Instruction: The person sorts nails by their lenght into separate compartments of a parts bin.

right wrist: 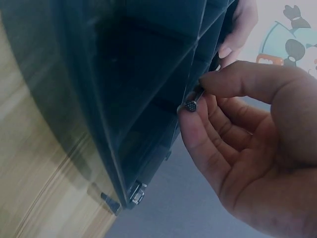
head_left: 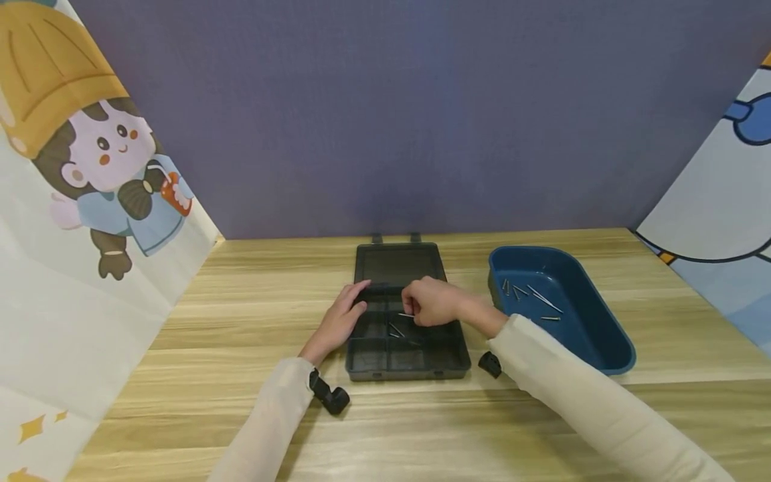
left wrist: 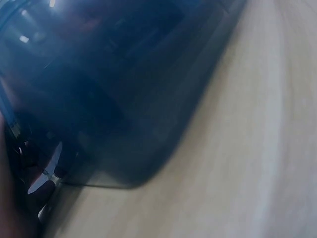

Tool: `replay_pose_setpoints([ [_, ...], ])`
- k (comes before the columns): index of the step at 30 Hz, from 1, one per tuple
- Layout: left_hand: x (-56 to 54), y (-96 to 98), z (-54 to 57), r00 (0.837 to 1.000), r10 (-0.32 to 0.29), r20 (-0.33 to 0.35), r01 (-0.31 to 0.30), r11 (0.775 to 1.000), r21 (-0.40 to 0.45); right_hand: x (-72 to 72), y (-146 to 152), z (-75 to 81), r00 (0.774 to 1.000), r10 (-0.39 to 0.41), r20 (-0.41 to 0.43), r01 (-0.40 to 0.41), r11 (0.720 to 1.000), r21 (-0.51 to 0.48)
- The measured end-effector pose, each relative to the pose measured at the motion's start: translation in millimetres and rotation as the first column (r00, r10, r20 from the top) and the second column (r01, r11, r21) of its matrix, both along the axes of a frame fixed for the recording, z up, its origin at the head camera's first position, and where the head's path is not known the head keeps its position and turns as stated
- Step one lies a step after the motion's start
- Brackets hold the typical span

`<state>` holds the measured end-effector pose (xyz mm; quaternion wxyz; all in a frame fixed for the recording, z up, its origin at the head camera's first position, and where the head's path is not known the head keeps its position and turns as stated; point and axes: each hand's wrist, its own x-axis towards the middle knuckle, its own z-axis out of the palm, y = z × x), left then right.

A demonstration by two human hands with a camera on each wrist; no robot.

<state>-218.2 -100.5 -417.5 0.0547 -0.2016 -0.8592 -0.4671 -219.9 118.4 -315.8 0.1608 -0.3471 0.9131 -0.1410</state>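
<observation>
A dark translucent compartment box (head_left: 369,367) lies on the table, its lid (head_left: 397,262) folded open toward the back. My left hand (head_left: 339,320) rests on the box's left edge, fingers and thumb extended over it. Above the middle compartments, my right hand (head_left: 435,302) pinches a nail (right wrist: 190,105) between thumb and index finger; the nail's textured head faces the right wrist camera. A few loose nails (head_left: 395,331) lie in a compartment below that hand. The left wrist view mostly shows the box's dark side wall (left wrist: 133,148), blurred.
A deep blue tray (head_left: 602,321) stands to the right of the box, with several nails (head_left: 545,298) lying in it. The wood-grain table (head_left: 271,268) ends at a grey-purple panel (head_left: 421,134) behind. Printed cloths hang at both sides.
</observation>
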Motion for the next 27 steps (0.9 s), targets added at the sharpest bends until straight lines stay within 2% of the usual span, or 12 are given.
replay_pose_setpoints([
  [8, -0.8, 1.1, -0.2, 1.000, 0.012, 0.011, -0.012, 1.000, 0.007, -0.7, -10.0, -3.5, 1.000, 0.010, -0.004, -0.010, 0.999, 0.033],
  [22, -1.8, 0.8, -2.3, 1.000, 0.009, -0.015, -0.009, 1.000, 0.012, -1.0, -15.4, -5.2, 1.000, -0.010, -0.014, 0.010, 0.999, 0.033],
  [27, -1.4, 0.5, -1.3, 1.000, 0.004, 0.010, -0.004, 1.000, 0.005, -1.5, -15.0, -5.6, 1.000, -0.013, -0.002, 0.013, 0.999, 0.030],
])
